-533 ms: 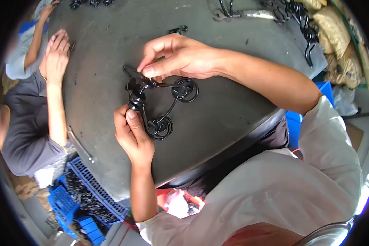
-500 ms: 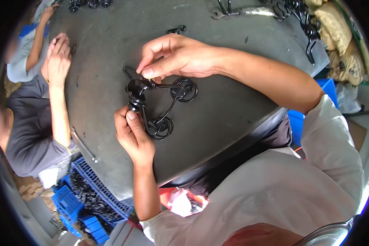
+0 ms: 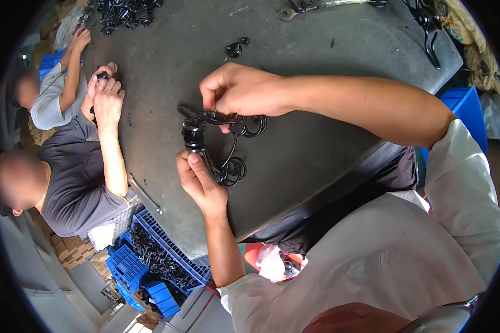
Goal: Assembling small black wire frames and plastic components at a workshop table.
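Note:
A black metal piece with curled scroll rods (image 3: 234, 169) and a thick ringed stem is held over the grey tabletop. My left hand (image 3: 201, 183) grips it from below, thumb and fingers closed on the rods under the stem. On the far side, my right hand (image 3: 244, 91) is closed with bent fingers on its upper arm; the fingertips are partly hidden behind the hand and the metal. Beyond my right hand lie a small black cup-shaped part (image 3: 233, 50) and a smaller black round bit (image 3: 245, 40).
Spanners (image 3: 297, 12) (image 3: 144, 194) lie at the far edge and left edge. Black parts are heaped far left (image 3: 125, 14), with more black hooks (image 3: 428, 33) far right. Two co-workers sit at left, one handling a black part. Blue crates (image 3: 178, 252) of black parts stand below the left edge.
The whole view has shifted, so the table and people sit further right. My right hand has moved along the piece's upper arm, and the piece is turned slightly. My left hand keeps its grip.

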### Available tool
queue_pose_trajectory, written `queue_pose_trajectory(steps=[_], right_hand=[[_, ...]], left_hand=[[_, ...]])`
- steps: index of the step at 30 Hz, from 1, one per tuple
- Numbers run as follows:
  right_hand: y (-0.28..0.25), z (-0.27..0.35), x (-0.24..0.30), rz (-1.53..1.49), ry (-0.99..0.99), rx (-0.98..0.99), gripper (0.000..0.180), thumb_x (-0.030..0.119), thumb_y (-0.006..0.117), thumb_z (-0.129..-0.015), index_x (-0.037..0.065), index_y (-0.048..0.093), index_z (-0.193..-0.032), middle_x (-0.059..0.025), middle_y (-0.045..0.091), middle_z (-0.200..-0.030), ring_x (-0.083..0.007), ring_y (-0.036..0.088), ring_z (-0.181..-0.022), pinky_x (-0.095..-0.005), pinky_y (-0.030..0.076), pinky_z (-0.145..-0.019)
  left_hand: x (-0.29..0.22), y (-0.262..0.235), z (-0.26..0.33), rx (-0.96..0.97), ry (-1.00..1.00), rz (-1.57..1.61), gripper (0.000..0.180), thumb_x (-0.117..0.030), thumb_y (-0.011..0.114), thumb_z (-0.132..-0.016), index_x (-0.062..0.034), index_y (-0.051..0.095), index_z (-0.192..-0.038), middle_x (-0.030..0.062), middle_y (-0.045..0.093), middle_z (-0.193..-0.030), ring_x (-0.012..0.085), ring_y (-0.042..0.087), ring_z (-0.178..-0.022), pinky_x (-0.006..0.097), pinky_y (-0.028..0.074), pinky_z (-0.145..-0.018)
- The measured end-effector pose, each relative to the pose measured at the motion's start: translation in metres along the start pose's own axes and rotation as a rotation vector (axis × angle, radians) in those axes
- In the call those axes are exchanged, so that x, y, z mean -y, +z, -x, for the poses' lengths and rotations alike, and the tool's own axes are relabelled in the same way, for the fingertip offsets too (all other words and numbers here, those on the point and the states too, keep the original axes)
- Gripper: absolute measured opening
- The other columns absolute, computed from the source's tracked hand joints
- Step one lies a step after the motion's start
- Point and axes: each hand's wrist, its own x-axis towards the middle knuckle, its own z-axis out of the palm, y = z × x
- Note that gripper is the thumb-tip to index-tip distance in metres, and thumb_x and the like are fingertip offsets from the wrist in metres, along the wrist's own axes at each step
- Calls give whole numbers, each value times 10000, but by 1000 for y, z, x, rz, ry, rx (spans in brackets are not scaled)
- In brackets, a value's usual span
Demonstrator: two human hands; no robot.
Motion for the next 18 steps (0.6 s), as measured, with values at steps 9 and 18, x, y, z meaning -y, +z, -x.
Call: queue_pose_trajectory(steps=[9, 18], right_hand=[[-11, -4, 5, -240, 133, -12, 151, -13, 598, -784, -44, 687, -903, -98, 665, -855, -174, 650, -802, -278, 516, -756], [-29, -5, 23, 543, -12, -102, 241, -68, 633, -797, -55, 687, -1032, -127, 677, -1000, -238, 654, -968, -346, 524, -834]], left_hand=[[2, -2, -2, 27, 0, -31, 296, -282, 425, -1084, -47, 491, -916, 8, 512, -803, 85, 437, -723, 239, 363, -651], [6, -3, -2, 39, -12, -3, 293, -285, 425, -1080, -45, 503, -931, 17, 530, -828, 95, 454, -750, 244, 378, -683]])
